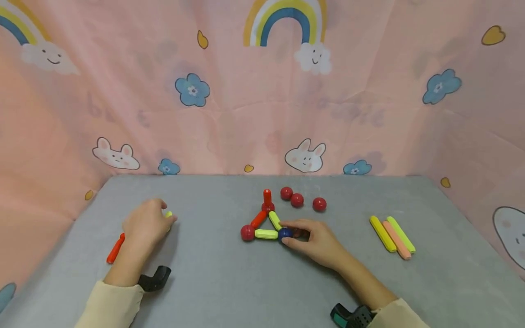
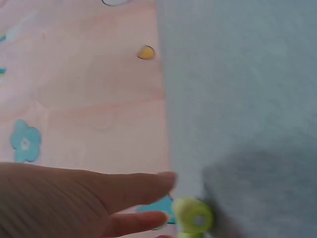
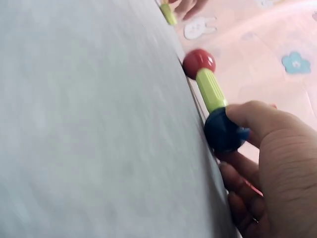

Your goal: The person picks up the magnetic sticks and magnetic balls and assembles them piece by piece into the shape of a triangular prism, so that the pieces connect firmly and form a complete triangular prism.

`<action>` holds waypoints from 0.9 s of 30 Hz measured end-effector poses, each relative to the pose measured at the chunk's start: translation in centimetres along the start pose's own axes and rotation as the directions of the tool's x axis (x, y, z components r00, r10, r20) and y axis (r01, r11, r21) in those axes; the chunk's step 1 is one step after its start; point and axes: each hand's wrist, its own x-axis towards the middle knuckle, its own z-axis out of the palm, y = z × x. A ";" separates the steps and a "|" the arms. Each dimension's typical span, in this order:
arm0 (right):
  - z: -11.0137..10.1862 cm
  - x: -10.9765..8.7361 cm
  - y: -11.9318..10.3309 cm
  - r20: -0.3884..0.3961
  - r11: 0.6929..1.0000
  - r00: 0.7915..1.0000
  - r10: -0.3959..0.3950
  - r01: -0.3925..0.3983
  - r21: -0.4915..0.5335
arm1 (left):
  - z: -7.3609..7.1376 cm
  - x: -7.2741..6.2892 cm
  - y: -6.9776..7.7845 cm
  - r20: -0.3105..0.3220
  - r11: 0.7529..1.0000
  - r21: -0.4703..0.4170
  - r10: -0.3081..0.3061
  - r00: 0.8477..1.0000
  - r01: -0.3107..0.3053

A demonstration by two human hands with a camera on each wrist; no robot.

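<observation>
Grey worktop (image 1: pixel 221 282) bore a stick triangle (image 1: pixel 266 234) as R hand (image 1: pixel 317 241), fingers ball-wide, pinched its blue corner ball (image 1: pixel 285 234), L hand (image 1: pixel 144 224) at lime stick (image 2: pixel 192 214), grip unclear, & rough tugging cd pop joints.

- Rod-and-ball triangle (image 1: pixel 266 234): mid table (image 1: pixel 217 291), right hand (image 1: pixel 320 239) at its near-right corner ball (image 1: pixel 285 234)
- Three loose balls (image 1: pixel 297 200): behind triangle, slightly right
- Three rods (image 1: pixel 396 239): right of right hand
- Left hand (image 1: pixel 145 226): left of triangle
- Single rod (image 1: pixel 115 249): left of that
</observation>
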 end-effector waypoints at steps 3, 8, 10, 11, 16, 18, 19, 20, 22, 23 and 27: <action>0.2 -0.2 -0.5 -0.010 1.000 1.000 -0.009 0.008 -0.030 | 0.7 0.3 -0.6 0.035 1.000 0.029 -0.003 0.999 0.002; 0.8 -0.2 -1.2 -0.033 0.995 0.999 -0.005 0.002 -0.097 | 1.1 0.6 -0.9 0.058 1.000 0.019 0.009 0.998 -0.010; 1.1 0.1 -1.6 -0.043 0.992 0.999 -0.010 0.005 -0.127 | 0.9 0.7 -0.9 0.059 0.999 0.013 0.030 0.998 -0.031; 1.3 0.2 -1.7 -0.047 0.990 0.999 -0.013 0.006 -0.139 | 0.8 0.7 -0.9 0.060 0.999 0.010 0.042 0.997 -0.043; 1.9 0.3 -2.0 -0.066 0.990 0.998 -0.001 -0.009 -0.142 | 0.9 0.5 -0.4 0.097 0.991 -0.069 0.121 0.988 -0.114; 2.0 0.1 -2.0 -0.075 0.991 0.997 0.004 -0.014 -0.130 | 1.3 0.3 0.2 0.127 0.977 -0.154 0.167 0.978 -0.147; 2.1 0.1 -1.9 -0.082 0.992 0.997 0.000 -0.010 -0.126 | 1.6 0.3 0.7 0.131 0.966 -0.202 0.193 0.972 -0.165; 2.1 0.1 -1.9 -0.088 0.992 0.996 -0.004 -0.007 -0.123 | 1.9 0.3 1.2 0.129 0.949 -0.259 0.218 0.967 -0.180; 2.1 0.1 -1.7 -0.101 0.993 0.995 -0.011 -0.001 -0.119 | 2.6 0.2 2.3 0.109 0.901 -0.378 0.271 0.956 -0.212; 2.1 0.1 -1.7 -0.107 0.993 0.994 -0.011 -0.002 -0.117 | 3.0 0.2 3.0 0.089 0.869 -0.438 0.299 0.950 -0.233; 1.9 0.0 -1.5 -0.120 0.993 0.993 -0.007 -0.007 -0.117 | 4.9 -0.4 5.7 0.006 0.718 -0.638 0.366 0.930 -0.279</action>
